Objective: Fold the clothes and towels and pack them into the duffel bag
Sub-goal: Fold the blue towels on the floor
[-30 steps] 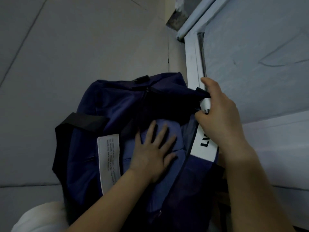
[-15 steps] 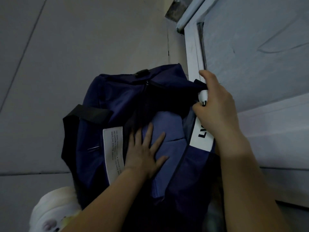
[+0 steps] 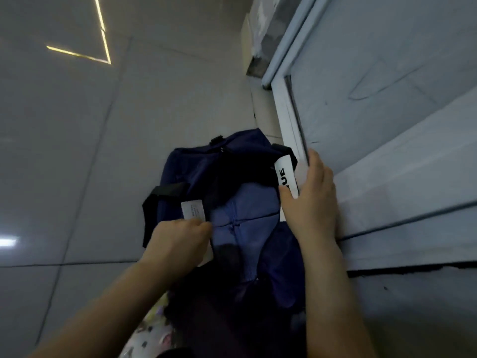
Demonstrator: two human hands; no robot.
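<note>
A navy duffel bag (image 3: 191, 174) lies open on the tiled floor, with black straps and a white label on each side. Inside it sits a folded lighter-blue garment (image 3: 247, 215). My left hand (image 3: 180, 239) grips the bag's left edge by the white care label (image 3: 193, 209), fingers curled over the rim. My right hand (image 3: 309, 202) holds the right edge at the white lettered patch (image 3: 285, 174), thumb inside the opening and fingers along the outside.
A grey bed or cabinet side with a white frame (image 3: 284, 112) stands right against the bag. Pale floor tiles (image 3: 77, 151) spread to the left. A light patterned cloth (image 3: 152, 329) shows at the bottom edge beneath my left forearm.
My left hand has left the top of the blue garment, where it pressed flat, and moved left to take the bag's edge. The view has tilted, so the bag sits lower in frame.
</note>
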